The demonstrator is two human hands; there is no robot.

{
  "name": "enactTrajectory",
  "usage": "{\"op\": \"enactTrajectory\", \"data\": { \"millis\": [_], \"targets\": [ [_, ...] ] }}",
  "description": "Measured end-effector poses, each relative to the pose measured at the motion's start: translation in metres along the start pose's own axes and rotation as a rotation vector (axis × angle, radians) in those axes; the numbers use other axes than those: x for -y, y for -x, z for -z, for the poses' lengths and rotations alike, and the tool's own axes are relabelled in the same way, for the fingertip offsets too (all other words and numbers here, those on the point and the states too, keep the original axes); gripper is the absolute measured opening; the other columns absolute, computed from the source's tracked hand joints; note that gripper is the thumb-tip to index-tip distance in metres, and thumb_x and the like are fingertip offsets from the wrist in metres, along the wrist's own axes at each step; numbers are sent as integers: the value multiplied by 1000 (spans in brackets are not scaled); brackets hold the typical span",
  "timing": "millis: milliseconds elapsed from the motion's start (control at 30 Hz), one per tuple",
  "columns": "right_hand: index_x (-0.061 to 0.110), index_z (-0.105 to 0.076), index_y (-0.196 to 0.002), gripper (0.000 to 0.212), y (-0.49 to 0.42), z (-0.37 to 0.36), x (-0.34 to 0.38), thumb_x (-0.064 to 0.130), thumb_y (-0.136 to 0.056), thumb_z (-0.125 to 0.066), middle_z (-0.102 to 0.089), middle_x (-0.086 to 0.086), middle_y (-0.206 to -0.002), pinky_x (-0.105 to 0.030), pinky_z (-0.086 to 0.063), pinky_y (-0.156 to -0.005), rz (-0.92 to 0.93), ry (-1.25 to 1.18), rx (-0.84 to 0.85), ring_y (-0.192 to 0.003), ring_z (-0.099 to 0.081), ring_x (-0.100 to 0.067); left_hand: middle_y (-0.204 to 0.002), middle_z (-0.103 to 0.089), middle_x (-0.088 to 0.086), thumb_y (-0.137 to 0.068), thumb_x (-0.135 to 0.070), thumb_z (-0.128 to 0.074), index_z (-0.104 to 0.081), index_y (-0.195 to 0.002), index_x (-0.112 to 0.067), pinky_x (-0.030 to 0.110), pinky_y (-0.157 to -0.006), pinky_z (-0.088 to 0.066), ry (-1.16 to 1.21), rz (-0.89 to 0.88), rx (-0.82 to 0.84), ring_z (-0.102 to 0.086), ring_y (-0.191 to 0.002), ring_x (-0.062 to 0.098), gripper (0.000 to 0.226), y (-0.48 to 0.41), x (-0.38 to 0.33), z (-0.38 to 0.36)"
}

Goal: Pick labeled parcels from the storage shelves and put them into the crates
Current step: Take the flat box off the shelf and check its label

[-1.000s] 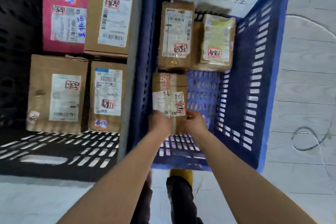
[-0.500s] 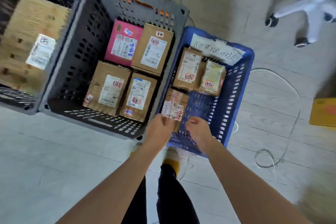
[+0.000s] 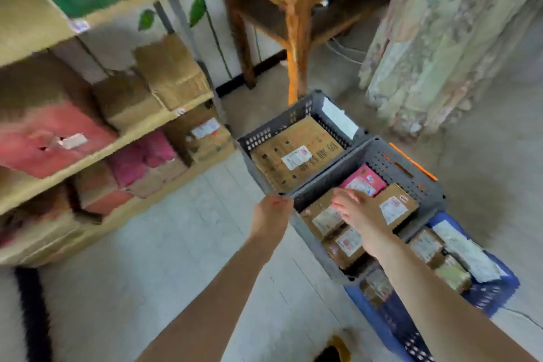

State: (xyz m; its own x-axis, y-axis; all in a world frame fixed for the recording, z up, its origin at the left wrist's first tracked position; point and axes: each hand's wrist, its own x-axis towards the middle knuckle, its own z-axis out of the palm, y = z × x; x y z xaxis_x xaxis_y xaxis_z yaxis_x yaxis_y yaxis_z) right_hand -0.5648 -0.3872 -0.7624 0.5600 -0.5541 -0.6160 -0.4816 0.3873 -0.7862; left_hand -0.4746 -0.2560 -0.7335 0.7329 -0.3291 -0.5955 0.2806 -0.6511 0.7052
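Observation:
Blurred storage shelves [image 3: 117, 141] on the left hold pink and brown labeled parcels, such as a pink one [image 3: 50, 138] and a brown box [image 3: 173, 73]. Three crates stand in a row on the floor. The far grey crate [image 3: 273, 129] holds one large cardboard box [image 3: 296, 156]. The middle grey crate [image 3: 411, 167] holds a pink parcel [image 3: 364, 181] and several brown ones. The blue crate [image 3: 390, 326] holds small parcels [image 3: 426, 247]. My right hand [image 3: 358, 211] hovers over the middle crate, fingers spread, empty. My left hand [image 3: 273, 211] hangs beside that crate's near corner, holding nothing.
A wooden table leg [image 3: 296, 38] stands behind the far crate. A patterned curtain [image 3: 440, 38] hangs at the right. Pale floor tiles [image 3: 176, 244] lie between the shelves and the crates. A black furry strip [image 3: 32, 311] lies at the lower left. Green leaves trail down the wall.
Both hands let go of the small brown parcel, which stays in the blue crate. The view swung left and up toward the shelves, and my hands now sit by the middle grey crate.

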Motion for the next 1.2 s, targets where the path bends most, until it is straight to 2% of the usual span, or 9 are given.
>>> {"op": "enactTrajectory", "data": {
  "millis": [167, 333, 467, 600, 800, 967, 1033, 1133, 1200],
  "targets": [
    [24, -60, -78, 12, 75, -166, 41, 28, -89, -59, -62, -22, -118, -50, -36, -106, 116, 122, 166, -114, -57, -33, -68, -30, 5, -93, -25, -49, -39, -71, -12, 28, -55, -18, 157, -132, -245, -29, -61, 15, 27, 55, 53, 177],
    [24, -62, -85, 10, 157, -311, 65, 33, -89, -59, -67, -9, -107, -38, -45, -97, 254, 196, 287, -108, -61, -22, -79, -41, 5, -93, -29, -50, -44, -80, -18, 27, -69, -27, 285, -216, -435, -37, -77, 14, 18, 117, 107, 339],
    [27, -62, -81, 10, 204, -390, 84, 33, -88, -60, -67, -7, -97, -42, -44, -98, 354, 288, 376, -103, -61, -25, -75, -51, 4, -91, -31, -52, -55, -80, -14, 25, -62, -33, 363, -217, -545, -45, -71, 15, 21, 149, 136, 431],
    [24, -64, -89, 18, 210, -443, 98, 40, -83, -63, -69, 3, -95, -41, -45, -100, 408, 352, 398, -102, -64, -18, -80, -55, 0, -90, -30, -53, -57, -78, -15, 27, -70, -39, 426, -185, -642, -49, -76, 16, 20, 155, 155, 486],
    [22, -60, -98, 16, 179, -511, 118, 34, -88, -59, -66, -2, -107, -42, -43, -103, 390, 392, 441, -101, -62, -15, -102, -64, 2, -92, -27, -54, -61, -114, -5, 24, -79, -40, 496, -173, -662, -57, -93, 15, 32, 102, 159, 539],
    [12, -58, -112, 33, 96, -572, 134, 35, -88, -60, -64, -6, -116, -41, -42, -103, 357, 403, 376, -105, -60, -17, -85, -59, -6, -92, -25, -55, -61, -106, -8, 23, -74, -38, 472, -120, -656, -54, -88, 14, 23, 8, 157, 582],
    [7, -55, -122, 45, 60, -597, 139, 35, -87, -61, -62, -8, -121, -42, -41, -104, 324, 417, 329, -111, -58, -20, -94, -61, 3, -92, -24, -54, -61, -102, -7, 23, -74, -39, 434, -83, -646, -56, -93, 19, 21, -33, 160, 601],
    [6, -53, -126, 48, 12, -632, 146, 34, -87, -61, -57, -8, -129, -40, -41, -104, 303, 436, 242, -117, -55, -22, -117, -62, 11, -92, -26, -54, -57, -121, -1, 23, -84, -38, 410, -7, -636, -56, -110, 23, 38, -88, 164, 625],
    [5, -52, -127, 47, -17, -651, 151, 30, -88, -60, -55, -7, -131, -33, -39, -100, 294, 442, 172, -120, -52, -23, -106, -63, 15, -93, -26, -52, -60, -112, 1, 26, -79, -41, 356, 7, -598, -57, -101, 27, 34, -118, 167, 638]
  ]
}}
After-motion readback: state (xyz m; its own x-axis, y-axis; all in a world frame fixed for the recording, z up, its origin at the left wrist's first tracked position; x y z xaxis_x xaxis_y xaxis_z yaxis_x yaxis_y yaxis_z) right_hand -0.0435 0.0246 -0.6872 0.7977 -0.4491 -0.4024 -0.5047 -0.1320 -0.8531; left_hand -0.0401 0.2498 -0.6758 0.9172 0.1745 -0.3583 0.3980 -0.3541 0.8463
